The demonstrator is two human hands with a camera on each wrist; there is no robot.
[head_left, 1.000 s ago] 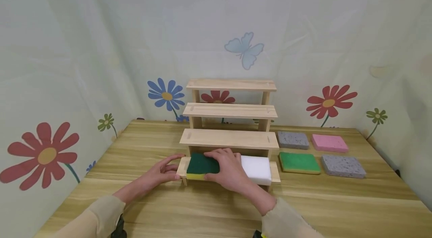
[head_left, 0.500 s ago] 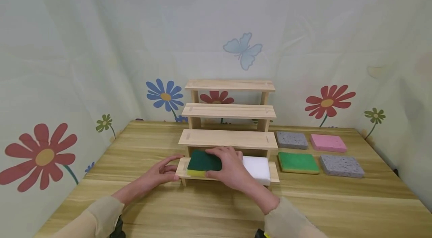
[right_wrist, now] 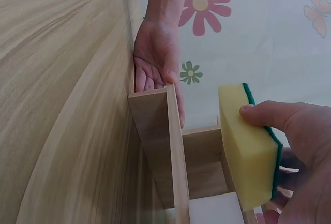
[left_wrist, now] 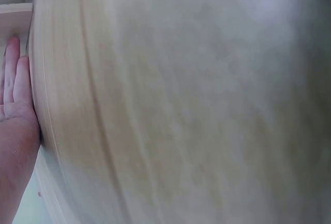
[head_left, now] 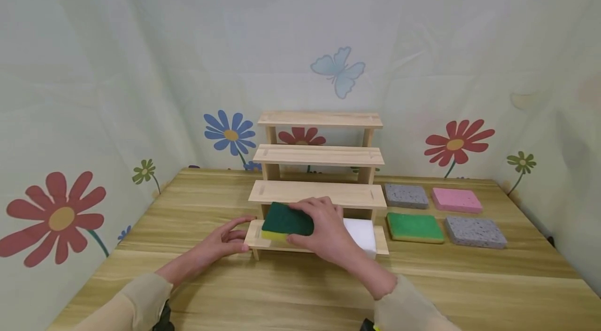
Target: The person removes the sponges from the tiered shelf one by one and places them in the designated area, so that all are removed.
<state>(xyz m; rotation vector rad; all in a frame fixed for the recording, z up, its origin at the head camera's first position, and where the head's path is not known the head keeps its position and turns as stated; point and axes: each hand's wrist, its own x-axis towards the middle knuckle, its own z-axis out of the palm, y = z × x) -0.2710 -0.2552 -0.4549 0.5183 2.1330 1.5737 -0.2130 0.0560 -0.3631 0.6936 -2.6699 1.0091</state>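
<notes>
My right hand [head_left: 326, 229] grips a yellow sponge with a dark green scouring face [head_left: 286, 219], thumb on the near side and fingers along the far side. The right wrist view has this sponge [right_wrist: 247, 151] raised above the lowest step. A white sponge [head_left: 360, 234] sits at that step's right, partly hidden by my right wrist. My left hand [head_left: 223, 239] holds the left end of the lowest step of a four-tier wooden stand [head_left: 316, 194], thumb at the front edge. In the left wrist view, some fingers of my left hand [left_wrist: 18, 87] lie low beside the table.
Right of the stand lie a green-topped sponge [head_left: 415, 227], a pink sponge [head_left: 457, 199] and two grey speckled sponges, one behind [head_left: 406, 195] and one in front [head_left: 476, 231]. A flower-patterned curtain [head_left: 281, 33] hangs behind the wooden table [head_left: 300, 294].
The green-and-yellow sponge has risen from the lowest step and shifted slightly right in my right hand, covering more of the white sponge. My left hand stays at the stand's left end.
</notes>
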